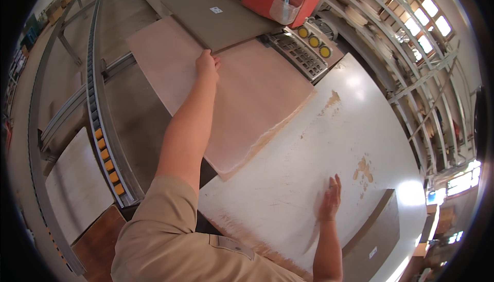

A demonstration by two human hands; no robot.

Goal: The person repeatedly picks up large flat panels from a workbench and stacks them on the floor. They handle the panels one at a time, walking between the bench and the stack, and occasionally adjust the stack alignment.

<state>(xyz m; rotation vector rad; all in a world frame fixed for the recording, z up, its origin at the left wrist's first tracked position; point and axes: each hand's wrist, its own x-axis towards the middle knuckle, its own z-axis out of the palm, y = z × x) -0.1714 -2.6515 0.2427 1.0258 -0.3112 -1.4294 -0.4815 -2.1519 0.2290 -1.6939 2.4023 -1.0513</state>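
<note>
Grey-brown panel [221, 17], at the far side over the pinkish-brown board [252, 97]: probably stiff, smooth, moderately heavy; best held by opposite edges. Left hand [207, 65]: grip pinching its near corner. Right hand [330, 199]: grip loosely spread over the white bench [288, 194].

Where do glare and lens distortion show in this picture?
Head view: bright glare on the white table, strongest at its right edge; head view: the windows at upper right are washed out; head view: the roller rail bows along the left.
</note>
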